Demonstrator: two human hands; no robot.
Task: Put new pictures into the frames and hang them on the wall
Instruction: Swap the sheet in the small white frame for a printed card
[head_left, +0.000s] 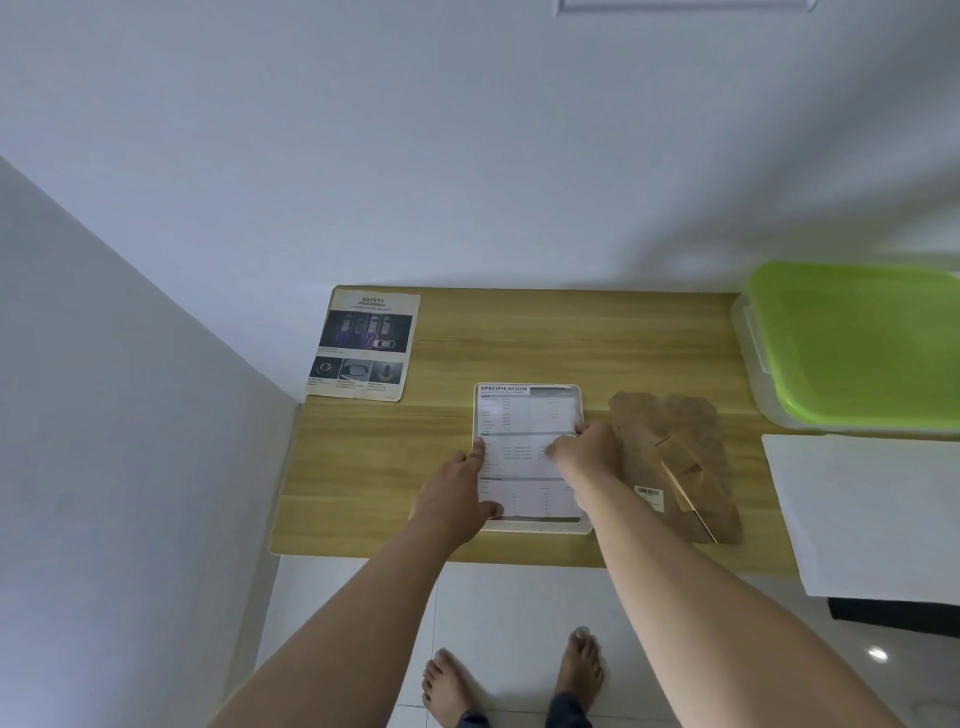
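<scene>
Both bare arms reach forward and down over the near edge of the wooden surface (519, 332), converging on a printed sheet (524, 447) headed "SPECIFICATION". The sheet lies inside a pale frame (540, 527) that sits flat near the middle of the surface, its rim showing along the bottom and the corners.

The left hand (457, 493) lies palm down along the sheet's left edge, fingers stretched forward and flat, the thumb resting on the lower left corner; it presses rather than grasps. The right hand (584, 447) comes in from the right with the wrist bent inward, its fingers curled and their tips pushing down on the sheet near the right edge; it grips nothing that can be seen.

Just right of the frame lies a brown backing board (675, 457) with a fold-out stand and a barcode label. A second sheet (363, 345), headed "SAFETY", lies at the far left corner. A box with a green lid (857, 343) stands at the far right, a white sheet (872, 514) in front of it.
</scene>
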